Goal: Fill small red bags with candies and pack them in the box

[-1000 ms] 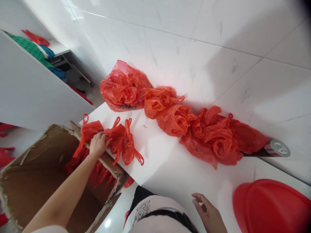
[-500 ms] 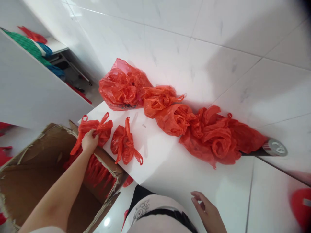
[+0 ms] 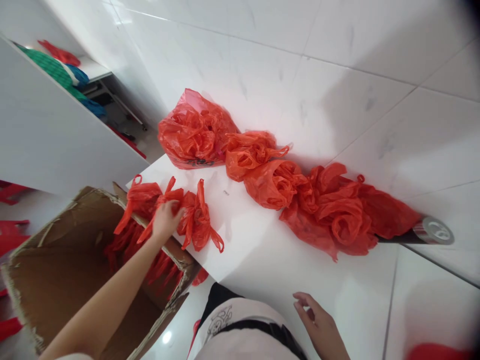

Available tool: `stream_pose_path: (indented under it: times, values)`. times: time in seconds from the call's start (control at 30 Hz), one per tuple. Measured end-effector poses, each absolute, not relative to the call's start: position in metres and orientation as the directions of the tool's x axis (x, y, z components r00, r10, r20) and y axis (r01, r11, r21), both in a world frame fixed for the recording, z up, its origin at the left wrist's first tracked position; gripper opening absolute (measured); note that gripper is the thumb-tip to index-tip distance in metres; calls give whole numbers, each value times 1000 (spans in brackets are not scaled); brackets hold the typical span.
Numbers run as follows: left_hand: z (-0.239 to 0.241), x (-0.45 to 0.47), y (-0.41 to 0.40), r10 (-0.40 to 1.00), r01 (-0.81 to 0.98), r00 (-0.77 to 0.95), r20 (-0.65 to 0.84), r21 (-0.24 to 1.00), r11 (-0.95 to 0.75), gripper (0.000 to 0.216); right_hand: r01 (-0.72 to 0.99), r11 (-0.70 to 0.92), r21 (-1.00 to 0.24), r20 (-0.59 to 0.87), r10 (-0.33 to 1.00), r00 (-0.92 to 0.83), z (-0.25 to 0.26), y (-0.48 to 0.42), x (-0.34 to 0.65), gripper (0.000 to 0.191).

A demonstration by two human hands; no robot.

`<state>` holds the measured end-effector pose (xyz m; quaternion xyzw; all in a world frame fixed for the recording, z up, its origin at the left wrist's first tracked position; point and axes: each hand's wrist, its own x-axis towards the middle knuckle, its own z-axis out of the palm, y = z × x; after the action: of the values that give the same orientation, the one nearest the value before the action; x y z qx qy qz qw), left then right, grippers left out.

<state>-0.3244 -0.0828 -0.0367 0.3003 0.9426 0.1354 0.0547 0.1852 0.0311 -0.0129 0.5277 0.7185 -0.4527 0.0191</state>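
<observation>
At the table's left edge, my left hand has its fingers closed on a knotted red plastic bag; part of the grip is hidden. On its left a red bag with a looped handle overhangs the edge, and on its right another tied red bag rests on the white table. My right hand hovers over the front of the table, fingers loosely curved and holding nothing.
An open cardboard box stands below the table's left edge, with several red bags inside along its right wall. Bunched red bags line the tiled wall. A can lies at the right end. Left is a grey panel.
My left hand has moved right, from the leftmost bag towards the tied bag beside it. My right hand stays nearly where it was. The view has shifted slightly.
</observation>
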Motion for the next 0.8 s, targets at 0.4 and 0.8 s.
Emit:
stream_pose_path:
  times: [0.4, 0.8]
  values:
    - [-68, -345, -78, 506, 422, -835, -216, 340, 840, 36, 783, 7, -622, -504, 762, -407, -10, 28, 193, 42]
    - [-33, -175, -37, 792, 629, -608, 42, 634, 449, 32, 745, 96, -660, -91, 974, -207, -10, 107, 216, 41]
